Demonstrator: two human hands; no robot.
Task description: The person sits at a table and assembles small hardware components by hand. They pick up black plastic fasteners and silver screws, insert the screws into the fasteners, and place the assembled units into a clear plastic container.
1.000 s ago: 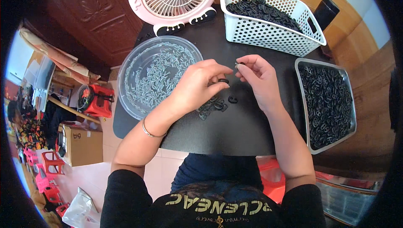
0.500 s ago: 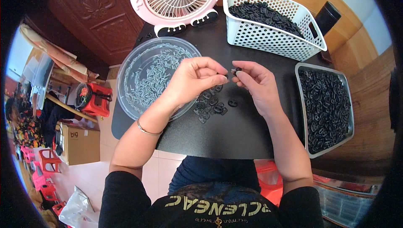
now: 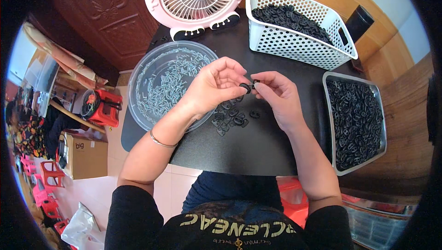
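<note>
Above the dark table my two hands meet. My left hand (image 3: 212, 84) is closed, its thumb and fingers pinching a small black plastic piece (image 3: 246, 87) with a rounded edge. Close against it, my right hand (image 3: 279, 95) pinches another small black part (image 3: 254, 84), mostly hidden by the fingertips. The two parts seem to touch; whether they are joined I cannot tell. Below the hands lies a loose pile of black plastic pieces (image 3: 230, 117) with holes, and one single piece (image 3: 254, 114) sits just right of it. A clear round tub (image 3: 133, 91) of small metal pins stands left of my left hand.
At the back right is a white perforated basket (image 3: 294, 53) of black pieces. A metal tray (image 3: 328, 112) at the right holds many two-holed black pieces. A pink fan (image 3: 154, 1) stands at the back, a black cylinder (image 3: 359, 22) behind the basket.
My hands have come closer together, and the black pieces in both now show and meet. My right hand has shifted slightly left and down.
</note>
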